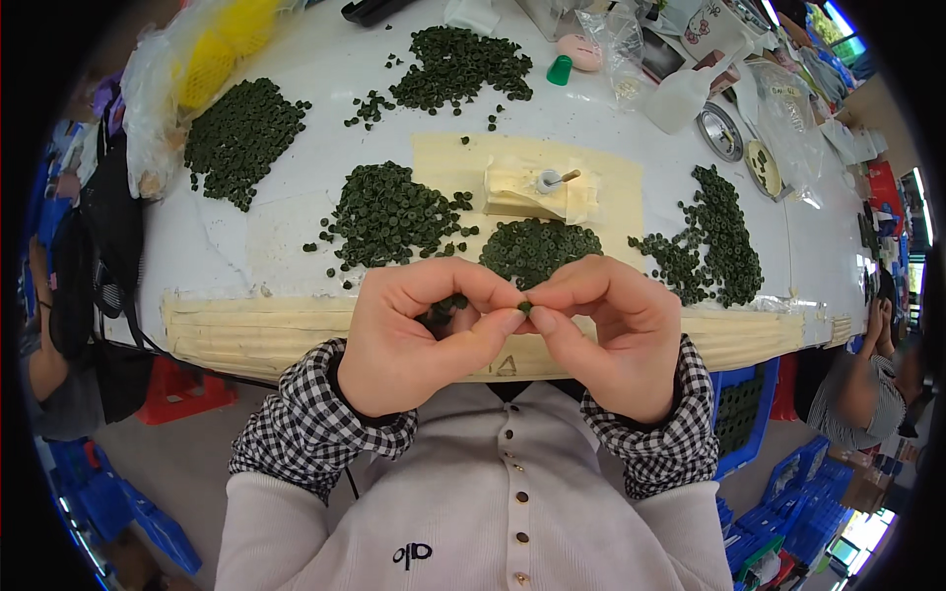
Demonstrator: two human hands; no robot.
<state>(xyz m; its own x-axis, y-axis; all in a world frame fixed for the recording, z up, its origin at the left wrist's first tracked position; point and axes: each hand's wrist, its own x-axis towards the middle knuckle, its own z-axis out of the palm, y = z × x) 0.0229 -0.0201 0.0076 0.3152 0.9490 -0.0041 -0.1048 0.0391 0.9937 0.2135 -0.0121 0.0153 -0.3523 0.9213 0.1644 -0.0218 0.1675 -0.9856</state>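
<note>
My left hand (pixel 419 335) and my right hand (pixel 613 335) meet over the table's front edge. Between their thumbs and index fingers they pinch a tiny dark green rubber-like part (pixel 525 307). A few more dark green pieces (pixel 443 313) show in the curled fingers of the left hand. Just beyond the hands lies a heap of small ring-shaped green parts (pixel 540 252). Left of it spreads a second heap of round green parts (pixel 389 219). Behind stands a block wrapped in cream tape (pixel 517 192), with a short metal pin (pixel 564 178) sticking out.
More green parts lie in piles at the far left (pixel 241 138), the back (pixel 458 69) and the right (pixel 724 236). A green cap (pixel 560 70), a round metal dial (pixel 720 132) and plastic bags (pixel 788 118) sit toward the back right. Other people are at both sides.
</note>
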